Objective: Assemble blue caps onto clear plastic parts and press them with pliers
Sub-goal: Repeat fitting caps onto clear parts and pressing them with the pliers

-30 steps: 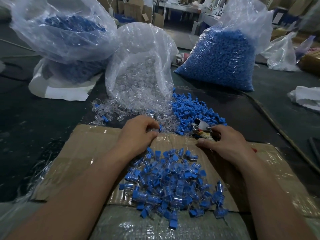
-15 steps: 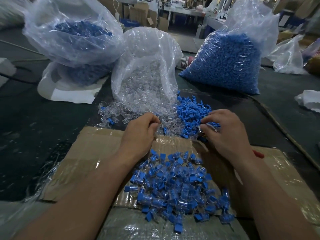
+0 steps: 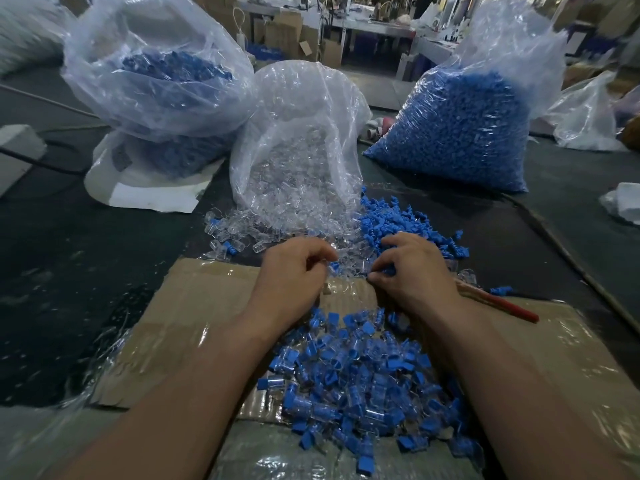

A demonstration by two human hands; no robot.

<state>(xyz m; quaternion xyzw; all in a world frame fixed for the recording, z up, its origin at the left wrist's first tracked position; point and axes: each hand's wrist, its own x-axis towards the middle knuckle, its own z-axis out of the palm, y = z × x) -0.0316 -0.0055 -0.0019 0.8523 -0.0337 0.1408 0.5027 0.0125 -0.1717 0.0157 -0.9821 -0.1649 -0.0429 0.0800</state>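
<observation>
Clear plastic is bulging at far left, where a bag of blue pieces (image 3: 156, 81) is sitting on a white sack (image 3: 145, 188). Nearer, a sheet of cardboard (image 3: 194, 306) is lying under both forearms. Further right, the middle bag (image 3: 298, 150) is spilling clear plastic parts (image 3: 273, 230) toward the cardboard's far edge. The left hand (image 3: 294, 271) is digging into them with curled fingers; I cannot tell whether it is pinching one. Between the wrists, a heap of capped pieces (image 3: 363, 382) is lying on the cardboard.

Loose blue caps (image 3: 398, 216) are lying just beside the clear parts. The right hand (image 3: 415, 268) is reaching into them with bent fingers, and no firm hold is showing. The pliers (image 3: 502, 306) are poking a red handle out from under that hand's heel; gripped or merely covered, I cannot tell. At far right a full bag of caps (image 3: 460, 133) is standing.

This is looking like the picking step. Next, each hand is going to need one single piece, the cap seated squarely on the clear part, then the pliers brought round for the squeeze.
</observation>
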